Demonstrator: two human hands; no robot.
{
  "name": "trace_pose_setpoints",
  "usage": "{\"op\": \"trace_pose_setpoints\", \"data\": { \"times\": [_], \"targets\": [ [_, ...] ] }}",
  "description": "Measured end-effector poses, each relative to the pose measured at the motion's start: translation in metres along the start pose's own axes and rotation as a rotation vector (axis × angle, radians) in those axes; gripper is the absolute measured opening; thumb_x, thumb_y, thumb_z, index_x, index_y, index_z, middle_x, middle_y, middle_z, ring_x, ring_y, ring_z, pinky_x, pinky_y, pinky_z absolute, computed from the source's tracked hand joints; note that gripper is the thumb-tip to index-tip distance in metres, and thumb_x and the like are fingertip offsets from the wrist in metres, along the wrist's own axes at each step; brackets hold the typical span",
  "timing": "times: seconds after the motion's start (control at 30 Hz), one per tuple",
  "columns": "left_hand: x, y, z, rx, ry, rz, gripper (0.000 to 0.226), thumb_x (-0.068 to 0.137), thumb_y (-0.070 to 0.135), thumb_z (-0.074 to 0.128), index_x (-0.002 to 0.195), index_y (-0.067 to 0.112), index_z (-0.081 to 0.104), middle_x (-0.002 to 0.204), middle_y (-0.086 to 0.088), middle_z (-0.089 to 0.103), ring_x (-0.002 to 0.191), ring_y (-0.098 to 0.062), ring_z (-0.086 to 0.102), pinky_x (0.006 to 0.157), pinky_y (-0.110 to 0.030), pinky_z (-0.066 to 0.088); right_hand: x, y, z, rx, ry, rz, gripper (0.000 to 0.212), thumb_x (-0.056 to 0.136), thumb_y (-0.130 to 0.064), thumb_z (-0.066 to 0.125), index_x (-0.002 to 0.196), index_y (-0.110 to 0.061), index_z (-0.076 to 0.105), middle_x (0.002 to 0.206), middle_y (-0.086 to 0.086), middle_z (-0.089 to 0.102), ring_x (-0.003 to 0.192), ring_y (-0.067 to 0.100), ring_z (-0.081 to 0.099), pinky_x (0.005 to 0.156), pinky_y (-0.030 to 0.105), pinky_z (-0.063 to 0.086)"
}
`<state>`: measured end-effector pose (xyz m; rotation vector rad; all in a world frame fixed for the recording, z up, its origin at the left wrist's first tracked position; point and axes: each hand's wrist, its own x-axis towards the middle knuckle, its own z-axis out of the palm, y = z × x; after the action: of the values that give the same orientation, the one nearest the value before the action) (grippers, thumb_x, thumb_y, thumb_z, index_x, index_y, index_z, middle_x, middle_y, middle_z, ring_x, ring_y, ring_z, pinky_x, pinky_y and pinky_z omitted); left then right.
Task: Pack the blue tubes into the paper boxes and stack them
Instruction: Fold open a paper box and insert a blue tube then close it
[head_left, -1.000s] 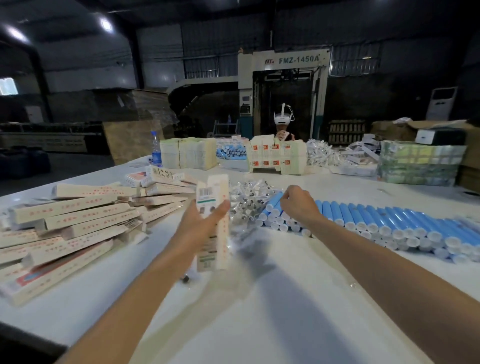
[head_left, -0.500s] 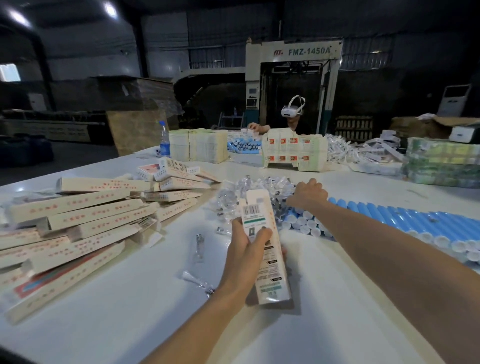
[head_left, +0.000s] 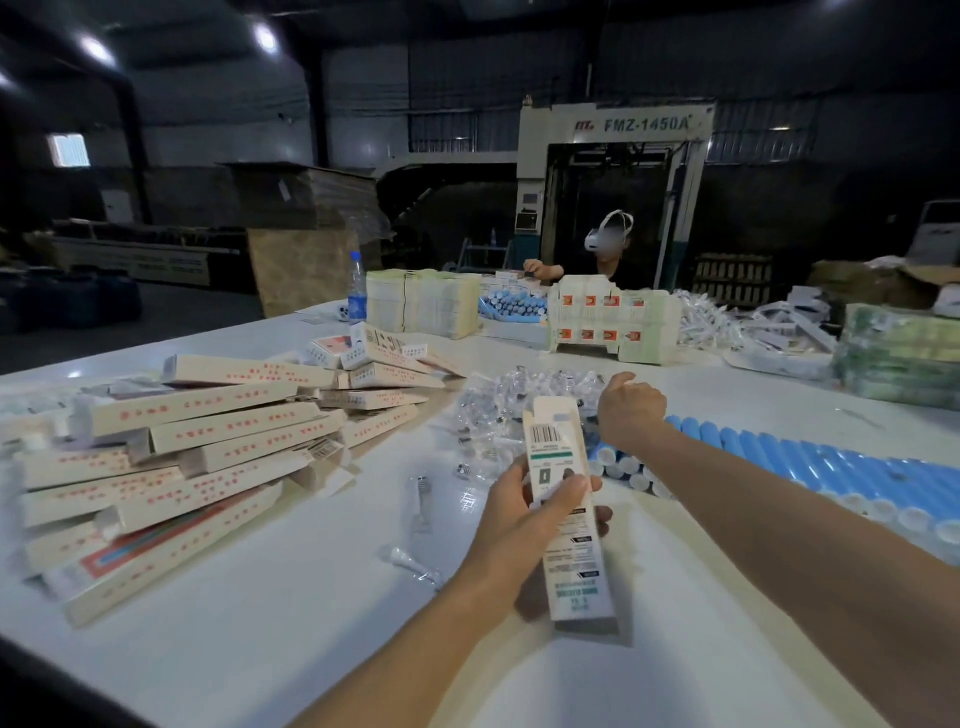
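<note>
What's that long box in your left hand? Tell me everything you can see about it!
It is a long narrow white paper box with a barcode near its far end, a green stripe below that, black print, and teal letters at the near end. The flap at the far end stands open. The left hand grips its middle, thumb across the front. It points away from the person, near end down by the white table.
</note>
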<state>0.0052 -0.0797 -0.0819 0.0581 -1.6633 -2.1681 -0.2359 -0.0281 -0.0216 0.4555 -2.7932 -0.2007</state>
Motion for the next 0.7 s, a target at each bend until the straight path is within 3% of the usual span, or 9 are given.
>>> {"op": "trace_pose_setpoints", "data": {
  "times": [0.13,0.2,0.3,0.4,0.47,0.53,0.63,0.7],
  "targets": [
    [0.0,0.001,0.001,-0.044,-0.009,0.011,0.046,0.096,0.017,0.08,0.136,0.014,0.057,0.118,-0.011,0.08,0.099,-0.039,0.079,0.076,-0.04,0.066,-0.009,0.028,-0.009,0.112,0.029,0.004,0.076,0.099,-0.008,0.053,0.157,0.014,0.008,0.138,0.032,0.053,0.126,0.042,0.058,0.097,0.044,0.051],
    [-0.002,0.002,0.002,-0.04,-0.018,0.02,0.055,0.09,0.022,0.085,0.136,0.017,0.056,0.119,-0.011,0.079,0.1,-0.039,0.079,0.079,-0.042,0.066,-0.017,0.051,-0.015,0.26,0.032,0.029,0.059,0.1,-0.004,0.052,0.152,0.011,0.026,0.139,0.031,0.05,0.125,0.044,0.056,0.098,0.047,0.049],
    [-0.005,0.005,0.004,0.006,-0.017,0.035,0.069,0.079,0.032,0.091,0.138,0.023,0.056,0.12,-0.01,0.079,0.099,-0.038,0.08,0.082,-0.044,0.066,-0.035,0.082,-0.027,0.691,0.029,0.093,0.025,0.107,-0.009,0.041,0.128,0.003,0.05,0.117,0.02,0.059,0.095,0.034,0.057,0.08,0.041,0.044],
    [-0.008,0.007,0.005,0.063,-0.024,0.056,0.068,0.083,0.027,0.091,0.139,0.028,0.054,0.122,-0.008,0.079,0.097,-0.038,0.08,0.086,-0.048,0.066,-0.072,0.096,-0.042,1.335,0.037,0.078,0.03,0.114,-0.025,0.038,0.121,-0.005,0.058,0.116,0.017,0.064,0.086,0.024,0.056,0.068,0.035,0.043],
    [-0.011,0.007,0.007,0.116,-0.025,0.075,0.07,0.085,0.027,0.092,0.142,0.031,0.052,0.122,-0.006,0.079,0.097,-0.036,0.08,0.088,-0.049,0.065,-0.098,0.1,-0.056,1.63,0.11,0.0,0.024,0.113,-0.025,0.044,0.115,-0.009,0.062,0.121,0.017,0.066,0.097,0.024,0.066,0.076,0.031,0.054],
    [-0.013,0.008,0.009,0.177,-0.027,0.087,0.074,0.082,0.034,0.094,0.143,0.034,0.051,0.122,-0.004,0.079,0.098,-0.033,0.08,0.091,-0.05,0.064,-0.118,0.1,-0.074,1.863,0.152,-0.106,0.023,0.11,-0.02,0.053,0.123,-0.002,0.058,0.122,0.018,0.068,0.108,0.026,0.072,0.088,0.034,0.059],
    [-0.017,0.007,0.014,0.227,-0.045,0.105,0.075,0.076,0.047,0.096,0.137,0.041,0.053,0.119,-0.001,0.079,0.096,-0.031,0.081,0.091,-0.05,0.063,-0.137,0.095,-0.097,2.042,0.164,-0.244,0.041,0.101,-0.012,0.068,0.133,-0.008,0.043,0.12,0.019,0.068,0.109,0.027,0.074,0.091,0.04,0.062],
    [-0.017,0.006,0.016,0.237,-0.044,0.118,0.072,0.074,0.051,0.097,0.133,0.045,0.054,0.116,-0.001,0.08,0.094,-0.031,0.081,0.089,-0.047,0.064,-0.146,0.087,-0.104,1.962,0.159,-0.305,0.054,0.098,-0.008,0.07,0.136,-0.019,0.033,0.119,0.019,0.066,0.107,0.027,0.074,0.089,0.041,0.063]
  ]
}}
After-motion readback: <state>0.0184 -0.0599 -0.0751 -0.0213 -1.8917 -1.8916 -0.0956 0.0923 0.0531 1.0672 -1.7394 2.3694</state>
